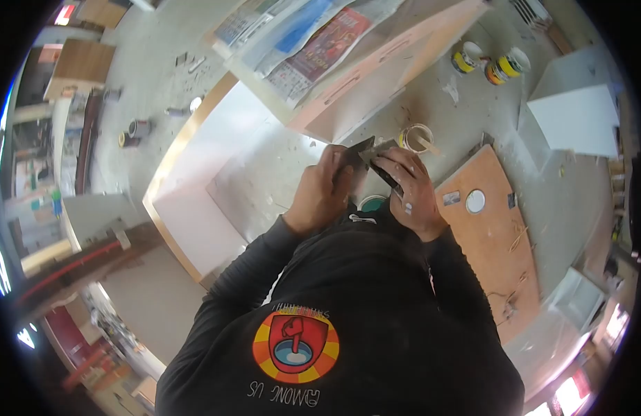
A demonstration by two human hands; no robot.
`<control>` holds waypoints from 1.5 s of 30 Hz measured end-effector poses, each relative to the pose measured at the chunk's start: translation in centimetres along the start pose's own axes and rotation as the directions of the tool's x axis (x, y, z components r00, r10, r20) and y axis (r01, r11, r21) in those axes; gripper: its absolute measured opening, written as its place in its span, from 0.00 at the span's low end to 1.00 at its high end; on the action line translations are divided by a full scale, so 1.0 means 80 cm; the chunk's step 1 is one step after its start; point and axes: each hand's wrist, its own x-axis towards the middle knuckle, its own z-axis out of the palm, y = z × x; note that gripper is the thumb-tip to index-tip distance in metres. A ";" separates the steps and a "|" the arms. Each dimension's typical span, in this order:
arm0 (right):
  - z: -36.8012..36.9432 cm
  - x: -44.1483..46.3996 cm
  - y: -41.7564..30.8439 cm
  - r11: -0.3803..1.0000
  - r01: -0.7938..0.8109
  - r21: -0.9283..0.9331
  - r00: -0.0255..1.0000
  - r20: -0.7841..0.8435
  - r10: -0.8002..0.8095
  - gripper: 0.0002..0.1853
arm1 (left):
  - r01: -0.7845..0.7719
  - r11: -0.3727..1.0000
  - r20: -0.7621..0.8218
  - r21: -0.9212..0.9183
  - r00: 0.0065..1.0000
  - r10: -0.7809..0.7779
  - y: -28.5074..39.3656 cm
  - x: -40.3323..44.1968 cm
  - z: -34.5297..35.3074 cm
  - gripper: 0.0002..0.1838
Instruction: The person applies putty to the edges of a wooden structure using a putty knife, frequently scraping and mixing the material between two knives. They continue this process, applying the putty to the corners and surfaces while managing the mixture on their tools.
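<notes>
In front of my chest, my left hand (320, 187) is closed round a dark, flat scraper (355, 150). My right hand (409, 186) grips a putty knife (377, 151) with a greyish blade and a dark handle. The two blades meet or nearly meet between my hands; I cannot tell whether they touch. Pale smears mark the right hand's fingers and back. Just beyond that hand, an open tub (415, 138) on the floor holds pale paste and a stick. Part of a green round container (372, 203) shows below my hands.
A pale cabinet frame (189, 201) with a wooden edge stands at left. Newspaper (320, 52) covers a pinkish box-like piece ahead. A wooden board (497, 236) with a white disc lies at right. Paint cans (506, 67) and a white box (574, 114) are farther right.
</notes>
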 end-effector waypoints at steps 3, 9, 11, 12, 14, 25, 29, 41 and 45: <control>0.000 -0.018 0.007 0.999 0.006 0.042 0.996 0.092 -0.009 0.27 | 0.097 0.995 -0.061 -0.007 0.993 -0.097 0.003 -0.009 0.025 0.15; -0.059 -0.025 0.076 0.987 0.115 0.112 0.934 0.325 -0.146 0.25 | 0.116 0.992 -0.281 -0.043 0.952 -0.124 0.022 0.007 0.091 0.11; -0.087 -0.029 0.124 0.980 0.118 0.159 0.885 0.431 -0.176 0.24 | 0.179 0.980 -0.328 -0.086 0.924 -0.198 0.031 0.019 0.115 0.11; -0.098 -0.039 0.151 0.981 0.030 0.193 0.924 0.368 -0.101 0.22 | 0.126 0.954 -0.374 -0.273 0.899 -0.226 0.033 0.029 0.128 0.12; -0.125 -0.045 0.180 0.969 -0.034 0.245 0.942 0.332 -0.051 0.20 | -0.008 0.839 -0.438 -0.544 0.855 -0.276 0.032 0.046 0.150 0.14; -0.124 -0.026 0.112 0.868 0.102 0.486 0.926 0.273 -0.261 0.18 | 0.018 0.107 -0.074 -0.994 0.607 -0.791 0.068 0.009 0.225 0.14; -0.115 -0.029 0.112 0.922 0.203 0.330 0.898 0.313 -0.310 0.19 | -0.078 0.221 -0.223 -0.972 0.601 -0.768 0.063 -0.002 0.223 0.13; -0.085 0.008 0.075 0.942 0.276 0.189 0.870 0.366 -0.329 0.30 | 0.213 0.935 -0.595 -0.283 0.725 -0.345 0.031 -0.060 0.126 0.11; -0.004 -0.023 0.040 0.941 0.279 0.193 0.893 0.309 -0.328 0.30 | 0.310 0.949 -0.511 -0.059 0.807 -0.295 -0.009 -0.091 0.092 0.14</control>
